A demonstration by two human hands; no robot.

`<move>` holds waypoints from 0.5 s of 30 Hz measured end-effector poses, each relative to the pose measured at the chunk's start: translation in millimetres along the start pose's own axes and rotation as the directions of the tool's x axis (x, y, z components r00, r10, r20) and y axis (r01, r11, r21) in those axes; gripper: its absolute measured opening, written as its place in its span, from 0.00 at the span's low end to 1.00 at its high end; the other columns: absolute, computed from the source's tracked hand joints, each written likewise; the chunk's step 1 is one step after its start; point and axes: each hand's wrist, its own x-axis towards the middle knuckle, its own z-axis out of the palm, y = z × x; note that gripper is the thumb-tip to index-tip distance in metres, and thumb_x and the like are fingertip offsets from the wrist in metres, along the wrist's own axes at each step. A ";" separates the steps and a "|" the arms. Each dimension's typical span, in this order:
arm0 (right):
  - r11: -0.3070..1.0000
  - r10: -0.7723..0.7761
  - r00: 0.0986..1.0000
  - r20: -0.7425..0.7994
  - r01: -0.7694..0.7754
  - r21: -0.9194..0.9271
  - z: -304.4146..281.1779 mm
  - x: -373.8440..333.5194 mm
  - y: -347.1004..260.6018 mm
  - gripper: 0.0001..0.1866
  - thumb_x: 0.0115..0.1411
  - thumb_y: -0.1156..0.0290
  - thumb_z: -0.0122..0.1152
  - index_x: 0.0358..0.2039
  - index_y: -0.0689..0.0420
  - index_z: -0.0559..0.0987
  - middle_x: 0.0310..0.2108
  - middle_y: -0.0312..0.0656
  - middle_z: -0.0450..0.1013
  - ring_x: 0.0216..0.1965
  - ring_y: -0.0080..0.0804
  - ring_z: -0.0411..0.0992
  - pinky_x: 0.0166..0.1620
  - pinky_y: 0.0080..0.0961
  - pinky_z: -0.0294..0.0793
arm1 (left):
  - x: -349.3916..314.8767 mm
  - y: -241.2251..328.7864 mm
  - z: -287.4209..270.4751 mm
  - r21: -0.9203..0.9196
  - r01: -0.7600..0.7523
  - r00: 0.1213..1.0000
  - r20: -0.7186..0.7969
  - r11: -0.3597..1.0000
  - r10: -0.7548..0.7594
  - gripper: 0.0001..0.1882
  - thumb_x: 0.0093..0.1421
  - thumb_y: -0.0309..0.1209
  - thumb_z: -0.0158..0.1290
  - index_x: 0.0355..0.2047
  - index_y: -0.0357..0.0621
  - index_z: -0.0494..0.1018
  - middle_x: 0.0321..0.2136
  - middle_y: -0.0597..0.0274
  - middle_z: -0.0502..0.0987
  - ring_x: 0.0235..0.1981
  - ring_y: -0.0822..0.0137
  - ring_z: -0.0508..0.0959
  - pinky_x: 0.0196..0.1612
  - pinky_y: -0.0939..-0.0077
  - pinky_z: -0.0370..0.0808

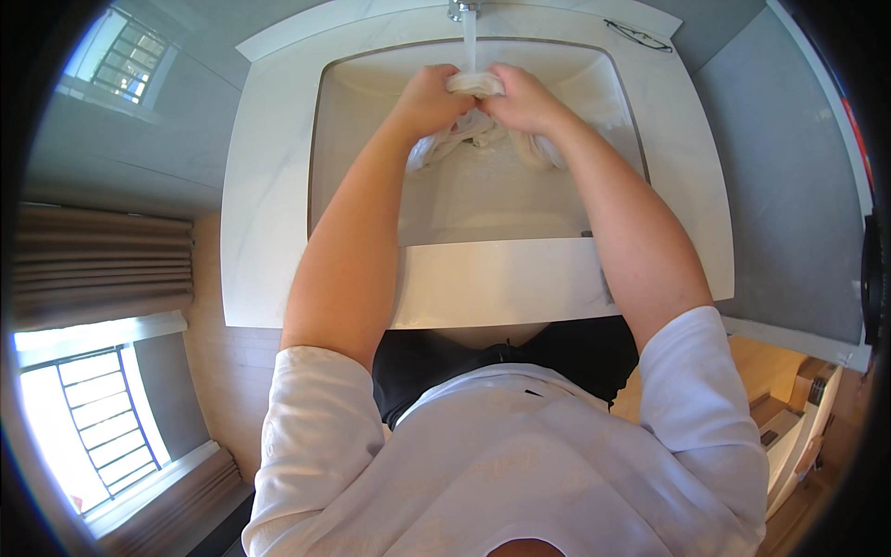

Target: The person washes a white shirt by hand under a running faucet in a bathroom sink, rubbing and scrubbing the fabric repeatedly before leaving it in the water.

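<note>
Both my hands grip a wet whitish cloth (476,85) under the running water of the tap (463,9). My left hand (432,100) is closed around its left part, and my right hand (522,99) is closed on the right part, the two close together. Between them a bunched fold of the cloth sticks up where the stream lands. Below the hands, the rest of the cloth hangs in loose folds into the white sink (492,209). A small dark green and reddish detail shows among these folds, too small to name.
A pair of dark-framed glasses (638,36) lies at the back right of the white countertop (269,176). The counter's front edge (501,288) runs close to my body. A grey panel (789,176) stands on the right; a brown curtain (102,265) hangs on the left.
</note>
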 end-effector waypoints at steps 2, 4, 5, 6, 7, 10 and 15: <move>0.989 0.045 0.997 0.059 -0.053 0.141 -3.9 -1.8 -2.4 0.17 0.53 0.73 0.66 0.44 0.60 0.79 0.34 0.41 0.79 0.36 0.28 0.76 0.41 0.29 0.74 | -4.8 8.3 -1.6 -0.076 0.003 1.000 0.002 0.997 -0.003 0.12 0.51 0.24 0.60 0.36 0.33 0.77 0.24 0.57 0.78 0.20 0.69 0.77 0.24 0.71 0.74; 0.973 0.037 0.994 0.101 -0.059 0.221 -8.6 -2.1 -6.3 0.16 0.54 0.74 0.65 0.44 0.60 0.79 0.35 0.40 0.79 0.37 0.26 0.76 0.42 0.28 0.74 | -9.3 13.7 -3.7 -0.128 -0.022 1.000 0.009 0.992 0.023 0.11 0.53 0.23 0.58 0.37 0.34 0.75 0.24 0.59 0.77 0.20 0.70 0.75 0.24 0.73 0.73; 0.972 0.011 0.994 0.111 -0.037 0.233 -11.3 -2.1 -8.1 0.16 0.54 0.74 0.65 0.44 0.59 0.79 0.35 0.39 0.79 0.37 0.26 0.76 0.43 0.27 0.74 | -11.6 16.3 -4.1 -0.163 -0.023 1.000 0.004 0.986 0.024 0.11 0.52 0.23 0.58 0.37 0.34 0.75 0.24 0.59 0.77 0.20 0.70 0.76 0.24 0.72 0.73; 0.970 -0.013 0.993 0.118 -0.016 0.244 -13.3 -1.8 -6.0 0.16 0.54 0.74 0.65 0.45 0.59 0.79 0.36 0.39 0.79 0.38 0.25 0.76 0.44 0.27 0.74 | -13.7 20.8 -3.0 -0.198 -0.025 1.000 0.003 0.980 0.026 0.12 0.52 0.22 0.58 0.38 0.33 0.75 0.24 0.58 0.77 0.20 0.69 0.76 0.25 0.72 0.73; 0.963 -0.037 0.995 0.097 0.010 0.268 -13.3 -1.4 -4.2 0.16 0.53 0.73 0.66 0.44 0.59 0.80 0.37 0.39 0.79 0.39 0.25 0.76 0.44 0.27 0.74 | -14.9 24.8 -1.7 -0.232 -0.028 1.000 0.003 0.972 0.029 0.12 0.52 0.22 0.58 0.38 0.33 0.74 0.24 0.58 0.77 0.21 0.69 0.76 0.25 0.72 0.73; 0.925 -0.074 0.995 0.071 0.042 0.378 -11.1 -2.5 -6.6 0.18 0.53 0.69 0.67 0.45 0.59 0.80 0.38 0.39 0.80 0.41 0.26 0.75 0.47 0.29 0.73 | -15.8 29.2 -0.7 -0.352 -0.074 0.997 -0.043 0.933 0.063 0.15 0.51 0.20 0.56 0.40 0.31 0.73 0.25 0.56 0.77 0.21 0.67 0.76 0.25 0.71 0.73; 0.835 -0.060 0.953 0.296 -0.114 0.538 -21.1 -5.1 -15.5 0.26 0.59 0.67 0.67 0.57 0.61 0.73 0.47 0.40 0.77 0.49 0.29 0.75 0.56 0.29 0.73 | -17.5 30.1 3.0 -0.617 -0.125 0.990 -0.131 0.777 0.056 0.18 0.50 0.17 0.53 0.44 0.29 0.70 0.30 0.51 0.78 0.25 0.62 0.77 0.30 0.68 0.76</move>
